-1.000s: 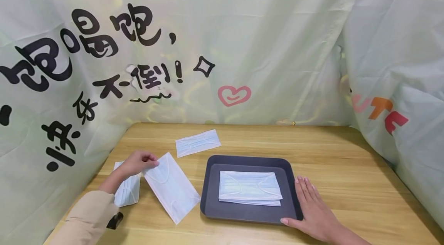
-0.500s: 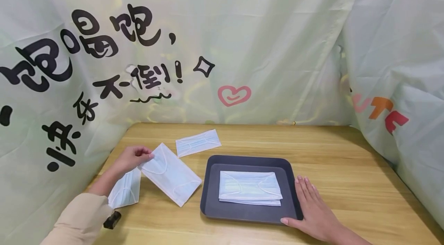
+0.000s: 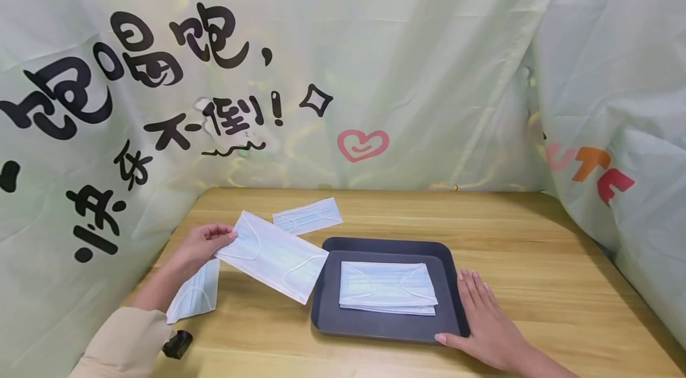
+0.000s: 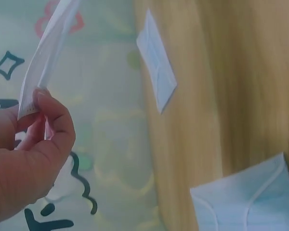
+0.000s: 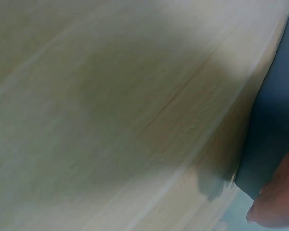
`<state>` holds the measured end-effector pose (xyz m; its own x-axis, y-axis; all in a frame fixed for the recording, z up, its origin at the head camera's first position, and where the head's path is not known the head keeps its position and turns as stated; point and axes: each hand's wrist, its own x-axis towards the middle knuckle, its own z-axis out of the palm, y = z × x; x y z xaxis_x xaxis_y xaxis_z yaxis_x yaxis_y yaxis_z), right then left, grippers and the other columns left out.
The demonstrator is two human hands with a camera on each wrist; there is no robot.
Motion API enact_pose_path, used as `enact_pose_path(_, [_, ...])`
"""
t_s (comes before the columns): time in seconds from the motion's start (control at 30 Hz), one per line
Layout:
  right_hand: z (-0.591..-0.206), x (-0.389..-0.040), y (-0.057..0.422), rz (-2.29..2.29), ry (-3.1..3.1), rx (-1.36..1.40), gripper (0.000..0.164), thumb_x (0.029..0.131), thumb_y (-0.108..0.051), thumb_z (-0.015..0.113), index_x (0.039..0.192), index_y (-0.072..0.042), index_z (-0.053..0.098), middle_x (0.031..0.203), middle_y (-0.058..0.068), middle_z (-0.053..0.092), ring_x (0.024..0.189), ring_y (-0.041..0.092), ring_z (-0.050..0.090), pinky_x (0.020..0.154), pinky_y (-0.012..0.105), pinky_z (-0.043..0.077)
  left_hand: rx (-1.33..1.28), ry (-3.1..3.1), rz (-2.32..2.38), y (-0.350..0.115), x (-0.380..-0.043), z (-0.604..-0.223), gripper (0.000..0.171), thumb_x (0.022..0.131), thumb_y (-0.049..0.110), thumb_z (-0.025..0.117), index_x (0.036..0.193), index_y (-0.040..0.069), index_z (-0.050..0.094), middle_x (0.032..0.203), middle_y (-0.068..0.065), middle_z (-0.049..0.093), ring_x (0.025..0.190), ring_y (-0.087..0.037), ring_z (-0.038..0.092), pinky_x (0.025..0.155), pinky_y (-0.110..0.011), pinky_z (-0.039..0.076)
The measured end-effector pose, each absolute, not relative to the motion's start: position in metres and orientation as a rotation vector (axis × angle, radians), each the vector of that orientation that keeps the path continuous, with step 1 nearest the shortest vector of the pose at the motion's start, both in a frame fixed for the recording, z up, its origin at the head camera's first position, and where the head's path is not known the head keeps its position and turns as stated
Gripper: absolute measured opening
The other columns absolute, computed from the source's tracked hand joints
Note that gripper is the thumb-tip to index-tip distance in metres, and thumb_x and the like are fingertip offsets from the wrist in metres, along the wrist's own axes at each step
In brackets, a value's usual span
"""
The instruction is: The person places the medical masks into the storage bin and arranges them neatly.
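Note:
My left hand (image 3: 206, 247) pinches one corner of a pale blue face mask (image 3: 276, 256) between thumb and fingers. The mask slants in the air, its far corner overlapping the left rim of the dark grey tray (image 3: 386, 330) in the head view. In the left wrist view, the held mask (image 4: 48, 57) appears nearly edge-on above the thumb. Several face masks (image 3: 388, 286) lie stacked on the tray. My right hand (image 3: 493, 330) rests against the tray's right side, fingers straight along the rim and thumb at the front corner; the right wrist view catches only part of it.
One loose face mask (image 3: 308, 215) lies on the wooden table (image 3: 498, 223) behind the tray. Another loose mask (image 3: 198, 291) lies at the left, partly behind the left forearm. A small black object (image 3: 178, 344) shows beside the beige sleeve (image 3: 125, 342). Printed cloth (image 3: 429, 68) hangs around the table.
The held mask has risen from low over the table and swung toward the tray, turning more level. My left hand has shifted slightly left and up. The right hand keeps its place.

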<state>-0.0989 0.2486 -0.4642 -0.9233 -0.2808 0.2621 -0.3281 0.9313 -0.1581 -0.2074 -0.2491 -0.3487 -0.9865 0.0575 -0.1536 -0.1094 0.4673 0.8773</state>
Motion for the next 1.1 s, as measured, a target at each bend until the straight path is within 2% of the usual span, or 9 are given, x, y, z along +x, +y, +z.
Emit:
enact_pose_path(0.13, [-0.463, -0.099, 0.249, 0.304, -2.870, 0.445, 0.110, 0.072, -0.066, 0.062, 0.141, 0.010, 0.024, 0.147, 0.030, 0.025, 0.145, 0.026, -0.005, 0.105, 0.012, -0.022, -0.089, 2.437, 1.688, -0.239, -0.205, -0.353, 0.022, 0.092, 0.015, 0.056, 0.104, -0.003, 0.058, 0.074, 0.013, 0.057, 0.064, 0.001, 0.055, 0.060, -0.017, 0.048])
enact_pose_path(0.27, [-0.464, -0.099, 0.248, 0.304, -2.869, 0.448, 0.110, 0.071, -0.066, 0.063, 0.141, 0.010, 0.024, 0.147, 0.030, 0.025, 0.145, 0.025, -0.008, 0.104, 0.012, -0.022, -0.152, 2.403, 1.758, -0.229, -0.200, -0.359, 0.017, 0.093, 0.016, 0.056, 0.101, 0.002, 0.058, 0.075, 0.012, 0.055, 0.065, 0.001, 0.053, 0.060, -0.016, 0.047])
enact_pose_path(0.4, [-0.464, -0.099, 0.248, 0.292, -2.859, 0.454, 0.111, 0.071, -0.065, 0.063, 0.141, 0.010, 0.024, 0.147, 0.030, 0.026, 0.142, 0.015, -0.018, 0.104, 0.012, -0.022, -0.222, 2.383, 1.821, -0.218, -0.199, -0.368, 0.015, 0.093, 0.016, 0.056, 0.100, 0.003, 0.057, 0.075, 0.011, 0.054, 0.066, 0.001, 0.051, 0.060, -0.015, 0.046])
enact_pose_path(0.53, [-0.464, -0.099, 0.248, 0.288, -2.852, 0.454, 0.111, 0.071, -0.065, 0.063, 0.141, 0.010, 0.024, 0.147, 0.030, 0.027, 0.139, 0.008, -0.022, 0.104, 0.012, -0.022, -0.286, 2.274, 1.941, -0.206, -0.196, -0.379, 0.012, 0.093, 0.012, 0.054, 0.100, 0.003, 0.056, 0.076, 0.010, 0.055, 0.066, 0.001, 0.053, 0.060, -0.013, 0.047])
enact_pose_path(0.67, [-0.466, -0.099, 0.249, 0.278, -2.837, 0.461, 0.111, 0.070, -0.065, 0.064, 0.141, 0.011, 0.025, 0.146, 0.031, 0.028, 0.140, 0.011, -0.019, 0.105, 0.012, -0.022, -0.340, 2.215, 1.994, -0.192, -0.192, -0.388, 0.015, 0.093, 0.010, 0.054, 0.103, 0.000, 0.055, 0.074, 0.010, 0.056, 0.063, 0.000, 0.054, 0.058, -0.014, 0.047])
enact_pose_path(0.77, [-0.467, -0.099, 0.249, 0.271, -2.825, 0.462, 0.110, 0.071, -0.066, 0.063, 0.140, 0.011, 0.026, 0.145, 0.031, 0.029, 0.143, 0.019, -0.014, 0.106, 0.013, -0.021, -0.354, 2.216, 1.994, -0.183, -0.191, -0.393, 0.020, 0.092, 0.010, 0.054, 0.106, -0.004, 0.053, 0.073, 0.009, 0.056, 0.062, -0.001, 0.054, 0.056, -0.015, 0.046])
enact_pose_path(0.9, [-0.467, -0.099, 0.249, 0.280, -2.823, 0.459, 0.110, 0.071, -0.065, 0.064, 0.140, 0.011, 0.026, 0.145, 0.031, 0.029, 0.144, 0.032, 0.003, 0.106, 0.013, -0.021, -0.354, 2.201, 2.008, -0.172, -0.188, -0.400, 0.024, 0.093, 0.009, 0.053, 0.110, -0.008, 0.052, 0.075, 0.007, 0.057, 0.064, -0.002, 0.054, 0.058, -0.015, 0.047])
enact_pose_path(0.97, [-0.467, -0.099, 0.249, 0.291, -2.830, 0.455, 0.110, 0.070, -0.065, 0.064, 0.140, 0.011, 0.027, 0.145, 0.031, 0.029, 0.144, 0.033, 0.006, 0.105, 0.013, -0.021, -0.343, 2.169, 2.041, -0.164, -0.186, -0.403, 0.028, 0.093, 0.008, 0.052, 0.113, -0.011, 0.050, 0.078, 0.005, 0.058, 0.067, -0.002, 0.055, 0.060, -0.014, 0.048])
enact_pose_path(1.1, [-0.465, -0.099, 0.248, 0.304, -2.846, 0.444, 0.109, 0.071, -0.065, 0.064, 0.140, 0.011, 0.026, 0.146, 0.030, 0.028, 0.144, 0.031, 0.003, 0.105, 0.012, -0.021, -0.316, 2.102, 2.120, -0.145, -0.182, -0.409, 0.033, 0.093, 0.007, 0.051, 0.117, -0.017, 0.047, 0.082, 0.000, 0.059, 0.070, -0.004, 0.057, 0.062, -0.015, 0.050])
